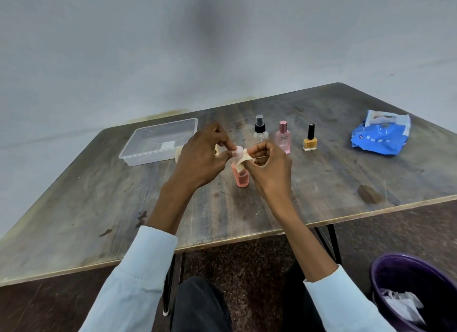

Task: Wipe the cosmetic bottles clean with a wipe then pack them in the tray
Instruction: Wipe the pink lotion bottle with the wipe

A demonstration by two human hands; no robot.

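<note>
peach bottle (240, 177) standing upright on surface (321, 178), pale cap | left hand (200, 156) pinching cap | right hand (268, 169) gripping crumpled wipe (242, 161) against bottle neck

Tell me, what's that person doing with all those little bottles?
The person is cleaning them. The left hand holds the cap of a peach bottle standing on the table, while the right hand rubs it with a wipe. Three more bottles wait behind: a clear spray bottle, a pink one and yellow nail polish. The clear tray has no bottles yet.
</note>
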